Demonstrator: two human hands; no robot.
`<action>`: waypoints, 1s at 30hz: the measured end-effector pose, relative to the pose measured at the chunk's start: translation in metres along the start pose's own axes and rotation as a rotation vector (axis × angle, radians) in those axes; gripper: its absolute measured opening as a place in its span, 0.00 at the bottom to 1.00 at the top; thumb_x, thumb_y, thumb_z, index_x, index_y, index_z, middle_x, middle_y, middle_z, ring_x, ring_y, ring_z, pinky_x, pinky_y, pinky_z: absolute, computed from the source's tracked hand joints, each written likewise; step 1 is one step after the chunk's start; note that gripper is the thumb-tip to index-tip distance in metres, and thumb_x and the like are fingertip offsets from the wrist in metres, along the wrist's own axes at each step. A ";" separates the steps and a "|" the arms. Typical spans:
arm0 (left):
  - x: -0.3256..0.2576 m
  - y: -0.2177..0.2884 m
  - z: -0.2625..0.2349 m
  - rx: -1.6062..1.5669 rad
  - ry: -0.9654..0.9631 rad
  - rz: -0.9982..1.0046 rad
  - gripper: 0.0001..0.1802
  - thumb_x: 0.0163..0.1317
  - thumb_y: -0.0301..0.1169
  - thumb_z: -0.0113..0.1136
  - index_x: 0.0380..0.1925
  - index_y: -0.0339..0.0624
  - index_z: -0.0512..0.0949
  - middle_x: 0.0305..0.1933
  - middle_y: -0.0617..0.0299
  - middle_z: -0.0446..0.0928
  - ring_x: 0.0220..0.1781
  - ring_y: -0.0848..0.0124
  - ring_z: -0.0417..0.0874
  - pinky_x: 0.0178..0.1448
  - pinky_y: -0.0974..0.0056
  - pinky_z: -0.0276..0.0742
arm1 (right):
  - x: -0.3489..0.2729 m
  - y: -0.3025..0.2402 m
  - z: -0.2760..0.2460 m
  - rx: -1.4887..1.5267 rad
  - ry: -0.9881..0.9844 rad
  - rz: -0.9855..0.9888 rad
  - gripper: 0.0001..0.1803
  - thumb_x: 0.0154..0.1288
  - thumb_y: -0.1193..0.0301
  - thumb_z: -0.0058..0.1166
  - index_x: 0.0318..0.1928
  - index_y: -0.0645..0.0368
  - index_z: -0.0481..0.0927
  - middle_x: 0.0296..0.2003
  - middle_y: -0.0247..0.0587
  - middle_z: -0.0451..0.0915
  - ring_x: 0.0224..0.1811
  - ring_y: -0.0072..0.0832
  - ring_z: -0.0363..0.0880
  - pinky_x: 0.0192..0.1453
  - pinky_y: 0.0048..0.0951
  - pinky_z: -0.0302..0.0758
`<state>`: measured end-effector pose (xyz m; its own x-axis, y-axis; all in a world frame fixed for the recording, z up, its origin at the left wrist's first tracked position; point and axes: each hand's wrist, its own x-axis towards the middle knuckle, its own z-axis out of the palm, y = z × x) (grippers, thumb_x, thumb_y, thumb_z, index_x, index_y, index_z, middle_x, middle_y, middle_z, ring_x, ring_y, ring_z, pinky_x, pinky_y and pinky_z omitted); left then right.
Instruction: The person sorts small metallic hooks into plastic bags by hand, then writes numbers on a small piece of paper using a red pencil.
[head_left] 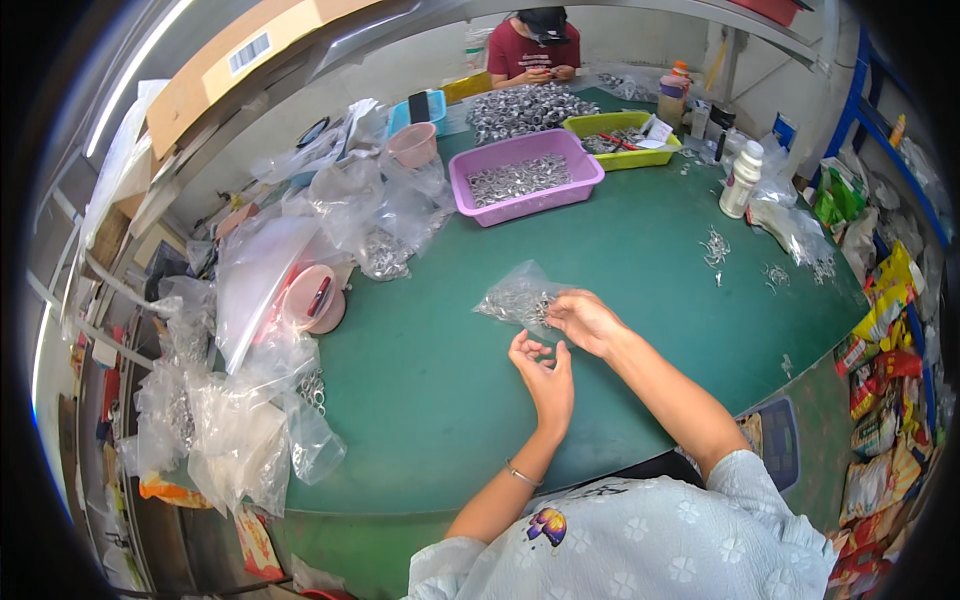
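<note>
A clear plastic bag (520, 300) with many small silvery metal pieces inside lies on the green table in front of me. My right hand (588, 322) is at the bag's near right end, its curled fingers closed on the plastic and the pieces there. Just below the bag is my left hand (545, 378), palm turned up, with thumb and loosely bent fingers apart and nothing in them. A bracelet (523, 473) circles my left wrist.
Beyond stand a purple tub (525, 178) of metal pieces, a yellow-green tray (622, 140) and a heap of metal rings (530, 110). A person (535, 50) works at the far edge. Plastic bags (240, 430) and a pink cup (315, 300) crowd the left; a white bottle (741, 180) stands right.
</note>
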<state>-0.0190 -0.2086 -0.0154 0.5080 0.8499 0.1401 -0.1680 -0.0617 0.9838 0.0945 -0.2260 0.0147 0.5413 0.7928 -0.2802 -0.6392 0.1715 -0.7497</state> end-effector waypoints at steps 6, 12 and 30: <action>0.031 -0.029 0.000 0.172 0.068 -0.087 0.42 0.49 0.27 0.63 0.58 0.29 0.47 0.29 0.61 0.67 0.26 0.71 0.70 0.35 0.67 0.72 | -0.039 0.012 0.007 -0.861 0.134 -0.386 0.17 0.56 0.79 0.46 0.48 0.71 0.68 0.44 0.47 0.73 0.51 0.40 0.69 0.61 0.35 0.60; 0.040 -0.008 -0.001 0.081 0.085 0.019 0.31 0.55 0.20 0.49 0.58 0.31 0.49 0.18 0.60 0.68 0.20 0.73 0.69 0.27 0.65 0.69 | -0.030 0.017 -0.025 -1.590 0.447 -0.858 0.14 0.53 0.73 0.55 0.40 0.65 0.73 0.37 0.49 0.74 0.39 0.41 0.72 0.42 0.37 0.68; 0.202 0.117 -0.090 -0.300 0.084 0.157 0.26 0.55 0.19 0.47 0.55 0.34 0.56 0.21 0.64 0.66 0.16 0.78 0.64 0.17 0.73 0.61 | 0.098 -0.064 0.125 -1.151 0.224 -0.879 0.14 0.55 0.65 0.47 0.23 0.65 0.76 0.19 0.53 0.74 0.21 0.48 0.73 0.28 0.40 0.68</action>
<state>-0.0117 0.0032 0.1180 0.3875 0.8829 0.2651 -0.4856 -0.0489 0.8728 0.1203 -0.0861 0.1100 0.6587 0.5576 0.5051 0.6554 -0.0955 -0.7492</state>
